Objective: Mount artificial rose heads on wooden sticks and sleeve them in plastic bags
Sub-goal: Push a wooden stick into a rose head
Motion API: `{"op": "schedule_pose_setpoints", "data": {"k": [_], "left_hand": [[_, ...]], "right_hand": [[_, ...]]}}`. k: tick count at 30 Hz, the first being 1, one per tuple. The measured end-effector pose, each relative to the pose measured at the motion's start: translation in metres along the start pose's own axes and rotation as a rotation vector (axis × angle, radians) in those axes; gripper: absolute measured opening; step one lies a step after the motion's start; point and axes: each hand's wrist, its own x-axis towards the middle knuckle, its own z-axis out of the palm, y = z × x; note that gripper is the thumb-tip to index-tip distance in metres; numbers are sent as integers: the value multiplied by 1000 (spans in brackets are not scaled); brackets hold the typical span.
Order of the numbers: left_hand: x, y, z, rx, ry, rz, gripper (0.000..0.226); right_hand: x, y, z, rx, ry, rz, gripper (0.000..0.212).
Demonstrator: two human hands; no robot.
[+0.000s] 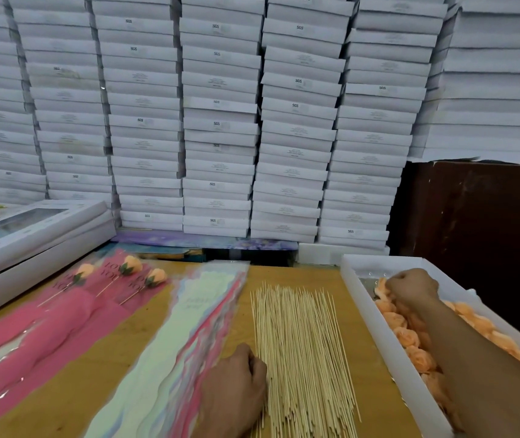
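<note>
"SGS" printed in small dark letters on the end faces of many white boxes (220, 26) stacked behind the worktop (296, 276); smaller lines under it too fine to read. "LOVE YOU" in dark script on the pink sleeves (107, 273) at the worktop's far left. Faint script on the pale sleeve stack (195, 303) at mid-worktop, unreadable.

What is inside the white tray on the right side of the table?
The white tray holds peach rose heads. The right hand reaches into it at the far end. The forearm covers some roses, and what the fingers hold cannot be seen.
</note>
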Motion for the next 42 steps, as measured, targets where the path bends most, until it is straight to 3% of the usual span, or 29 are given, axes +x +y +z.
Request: {"op": "schedule_pose_setpoints", "data": {"k": [11,16,24,26,28,29,31,34,39,42], "left_hand": [[-3,2,-3,-20,11,-2,29],[-3,0,-2,20,-5,8,30],[2,9,-13,11,-47,-5,29],[3,17,-21,-199,26,18,27],[5,27,-31,-577,41,43,17],[6,32,-35,-773,-30,29,18],[8,34,-39,-982,-230,45,40],[5,31,-36,-973,-372,90,50],[5,20,-26,-946,-363,46,49],[5,16,-25,-945,-359,78,34]], "right_hand": [[-28,-44,-29,638,84,6,8],[-72,-68,-31,968,-1,-3,10],[-140,-68,-7,1137,-221,-36,14],[-152,-62,1,1121,-338,-63,16],[-163,-54,11,998,-456,-129,16],[-168,-51,16,907,-502,-175,15],[-177,-46,25,765,-574,-253,12],[-183,-43,33,680,-636,-296,13],[-186,-41,36,623,-699,-335,11],[-189,-40,40,610,-749,-337,7]]}}
